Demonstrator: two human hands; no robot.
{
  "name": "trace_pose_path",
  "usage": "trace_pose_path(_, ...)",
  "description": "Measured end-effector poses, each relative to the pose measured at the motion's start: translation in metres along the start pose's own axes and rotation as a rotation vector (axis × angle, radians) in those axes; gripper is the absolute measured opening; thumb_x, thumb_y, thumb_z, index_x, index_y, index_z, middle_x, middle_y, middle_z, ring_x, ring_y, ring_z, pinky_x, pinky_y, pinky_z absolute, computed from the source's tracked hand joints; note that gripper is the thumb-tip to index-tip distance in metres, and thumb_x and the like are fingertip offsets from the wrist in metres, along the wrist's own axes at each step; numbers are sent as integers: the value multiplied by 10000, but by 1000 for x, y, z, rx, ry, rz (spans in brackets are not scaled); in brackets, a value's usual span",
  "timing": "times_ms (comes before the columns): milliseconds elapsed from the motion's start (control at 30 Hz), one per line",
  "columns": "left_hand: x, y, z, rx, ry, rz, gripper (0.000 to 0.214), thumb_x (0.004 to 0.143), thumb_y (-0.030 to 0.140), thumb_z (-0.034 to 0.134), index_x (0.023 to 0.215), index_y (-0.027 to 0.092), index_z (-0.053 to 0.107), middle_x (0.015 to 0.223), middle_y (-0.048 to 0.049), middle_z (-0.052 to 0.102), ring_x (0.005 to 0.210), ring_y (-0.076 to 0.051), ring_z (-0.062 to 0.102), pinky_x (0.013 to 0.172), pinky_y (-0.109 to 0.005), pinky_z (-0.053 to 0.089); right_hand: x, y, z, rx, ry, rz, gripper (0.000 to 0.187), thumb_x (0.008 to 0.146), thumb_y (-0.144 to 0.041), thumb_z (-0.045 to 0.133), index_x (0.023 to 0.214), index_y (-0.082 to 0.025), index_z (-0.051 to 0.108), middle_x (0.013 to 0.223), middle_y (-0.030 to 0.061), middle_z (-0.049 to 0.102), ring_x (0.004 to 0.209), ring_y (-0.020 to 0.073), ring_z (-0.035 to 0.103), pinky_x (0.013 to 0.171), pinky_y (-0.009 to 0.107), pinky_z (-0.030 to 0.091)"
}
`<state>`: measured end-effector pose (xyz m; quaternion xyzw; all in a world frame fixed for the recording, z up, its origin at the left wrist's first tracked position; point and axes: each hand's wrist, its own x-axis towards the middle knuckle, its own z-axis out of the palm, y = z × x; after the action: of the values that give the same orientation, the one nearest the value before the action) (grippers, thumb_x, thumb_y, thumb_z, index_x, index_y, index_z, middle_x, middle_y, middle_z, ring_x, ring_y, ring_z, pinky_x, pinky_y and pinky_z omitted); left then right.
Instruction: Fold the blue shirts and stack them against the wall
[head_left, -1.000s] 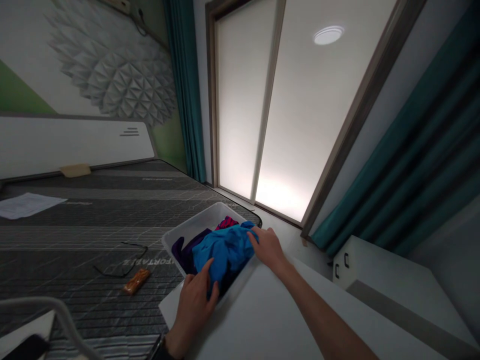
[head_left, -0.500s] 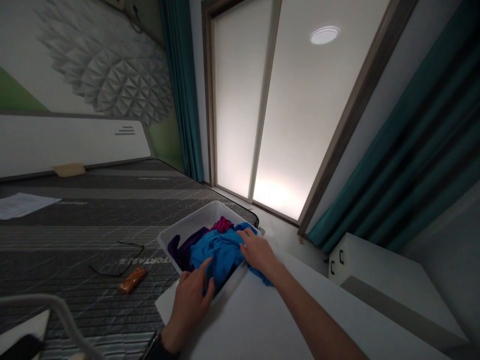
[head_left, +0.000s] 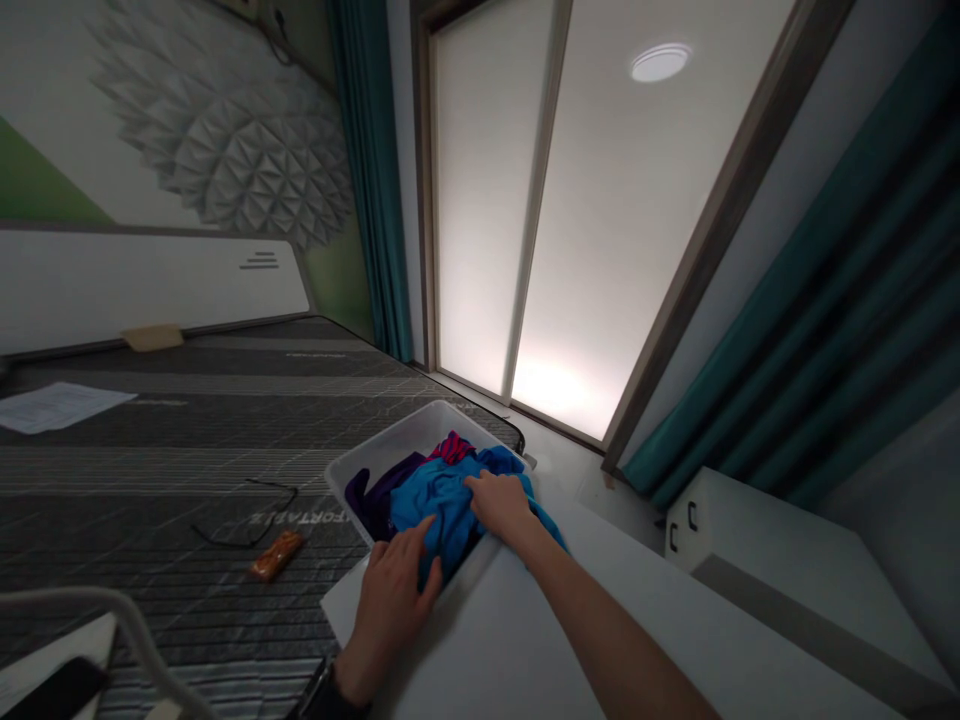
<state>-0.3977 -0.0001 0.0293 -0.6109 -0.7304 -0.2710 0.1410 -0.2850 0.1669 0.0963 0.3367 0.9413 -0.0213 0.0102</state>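
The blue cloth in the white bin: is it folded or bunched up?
Bunched up. The blue cloth lies crumpled, spilling over the bin rim, with both hands on it.

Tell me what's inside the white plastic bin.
White plastic bin: crumpled blue cloth on top, dark purple garment beside, red-striped fabric behind. Anything beneath is covered.

Bare dark striped mattress [head_left: 187,440] fills left of frame. On it: white sheet of paper [head_left: 60,405] far left, black-framed glasses [head_left: 247,515], orange wrapped bar [head_left: 276,557] just beside them, tan block [head_left: 152,337] at far edge. White bin [head_left: 390,440] rests at mattress corner, partly on white tabletop [head_left: 525,650].
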Motion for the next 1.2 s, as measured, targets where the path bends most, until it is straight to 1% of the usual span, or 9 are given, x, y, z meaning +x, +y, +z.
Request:
trace_pose_path(200,10,5,-7,-12,18,3,801,777,446,638,1463,186,317,1409,-175,461,1233,-348,483,921,-457,439,-50,7,-25,380,213,-126,290,879,-242,454,1084,-277,656,1037,9,700,947,186,642,824,283,440)
trace_pose_path(267,15,7,-9,-85,-27,-5,753,768,452,644,1419,179,383,1377,-171,510,1210,-342,516,911,-448,454,-64,10,-33,564,260,-161,278,855,-205,452,1032,-248,663,1004,-6,702,922,163,630,835,258,431)
trace_pose_path(400,28,15,-15,-371,-179,-89,271,851,345,513,1002,171,655,954,-98,717,868,-274,673,787,-381,508,-83,18,-38,757,228,-120,264,835,-153,407,934,-211,645,837,-15,662,774,145,597,746,246,446)
trace_pose_path(500,41,30,-27,-744,-166,-166,286,846,291,479,1020,166,668,1012,-69,717,962,-263,659,861,-373,509,-93,26,-34,714,207,-114,246,849,-216,472,1031,-208,637,1042,36,647,934,184,595,869,310,446)
trace_pose_path(667,55,61,-46,-1221,-320,-318,332,804,240,564,1111,163,663,1054,-57,706,996,-245,642,888,-368,515,-104,37,-28,837,22,-188,1045,684,-438,760,1526,-237,174,1516,125,345,1314,287,420,1071,430,345)
trace_pose_path(733,56,66,-47,-1287,-399,-336,327,820,251,581,1127,164,650,1049,-66,703,1000,-246,642,862,-356,523,-106,40,-26,914,-39,-220,1002,681,-461,762,1512,-246,244,1458,110,449,1263,295,483,1048,442,376)
trace_pose_path(900,50,60,-36,-1052,-319,-186,466,892,370,538,1323,196,496,1291,-115,588,1188,-271,554,1008,-426,447,-110,57,-11,1118,43,-74,414,838,-424,585,1183,-205,644,1116,44,703,1030,273,637,920,413,487)
trace_pose_path(1067,29,65,-14,-503,-471,213,833,786,445,687,1491,238,296,1497,-156,379,1375,-355,343,1118,-562,292,-117,79,8,847,-104,125,437,937,-456,373,1116,-189,669,1154,84,694,1082,261,629,967,415,452)
trace_pose_path(1200,10,83,12,-295,-546,336,955,693,417,765,1497,215,291,1461,-183,425,1363,-396,356,1129,-615,239,-128,80,15,488,-165,259,450,936,-469,337,1183,-231,629,1184,107,681,1093,293,631,938,444,446)
